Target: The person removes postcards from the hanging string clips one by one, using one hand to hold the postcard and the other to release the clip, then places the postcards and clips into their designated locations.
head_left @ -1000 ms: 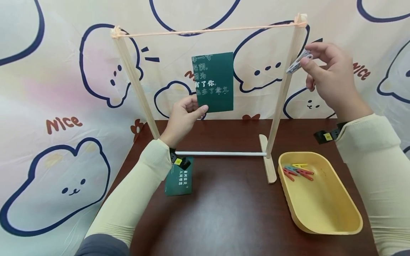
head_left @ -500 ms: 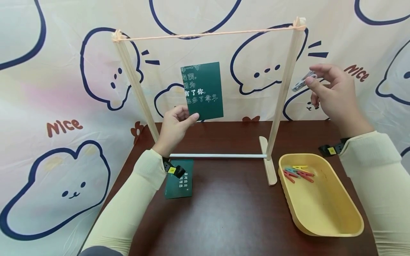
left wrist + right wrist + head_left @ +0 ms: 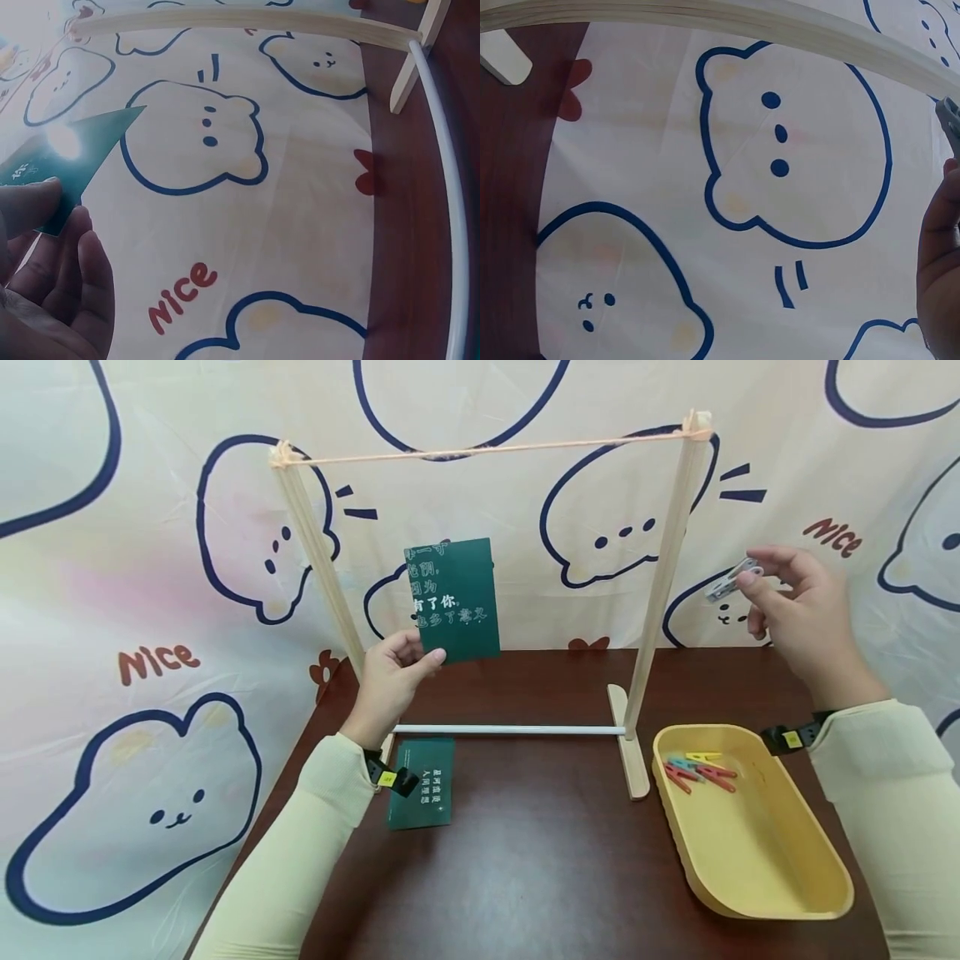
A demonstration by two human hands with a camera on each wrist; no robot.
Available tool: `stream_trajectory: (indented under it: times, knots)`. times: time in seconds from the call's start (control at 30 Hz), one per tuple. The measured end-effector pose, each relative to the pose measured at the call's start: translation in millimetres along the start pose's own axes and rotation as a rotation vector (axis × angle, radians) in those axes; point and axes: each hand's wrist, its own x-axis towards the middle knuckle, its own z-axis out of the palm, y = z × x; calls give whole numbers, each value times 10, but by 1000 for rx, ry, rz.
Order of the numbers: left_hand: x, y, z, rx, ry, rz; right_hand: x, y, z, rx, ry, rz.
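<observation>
My left hand [image 3: 390, 681] pinches a green card [image 3: 455, 602] with white lettering by its lower left corner, between thumb and fingers. The card is held up below the string [image 3: 480, 450], apart from it. In the left wrist view the card [image 3: 90, 142] shows a bright glare above the thumb. To the right of the frame, my right hand [image 3: 802, 610] pinches a grey clothespin [image 3: 731, 581] between thumb and forefinger, its tip pointing left. Only an edge of this clothespin [image 3: 949, 120] shows in the right wrist view.
A wooden frame [image 3: 671, 560] with a white crossbar [image 3: 510, 729] stands on the dark table [image 3: 517, 877]. A second green card [image 3: 420, 793] lies near its left foot. At the right is a yellow tray [image 3: 765, 843] with several coloured clothespins [image 3: 701, 770]. A cartoon-printed cloth hangs behind.
My left hand has come down and to the left with the green card. My right hand, with the grey clothespin, has dropped and shifted right, away from the post.
</observation>
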Motion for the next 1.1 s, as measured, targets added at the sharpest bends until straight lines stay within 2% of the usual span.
stream_trajectory:
  times: [0.27, 0.7, 0.87, 1.1]
  knots:
    - [-98, -40, -97, 49, -4, -44, -51, 95, -41, 74, 30, 9]
    - [-260, -135, -194, 91, 22, -44, -153, 187, -114, 76, 34, 28]
    - [-310, -156, -234, 103, 10, -65, -188, 241, -136, 79, 40, 44]
    - [-450, -232, -357, 156, 11, -114, -251, 311, -216, 66, 71, 86]
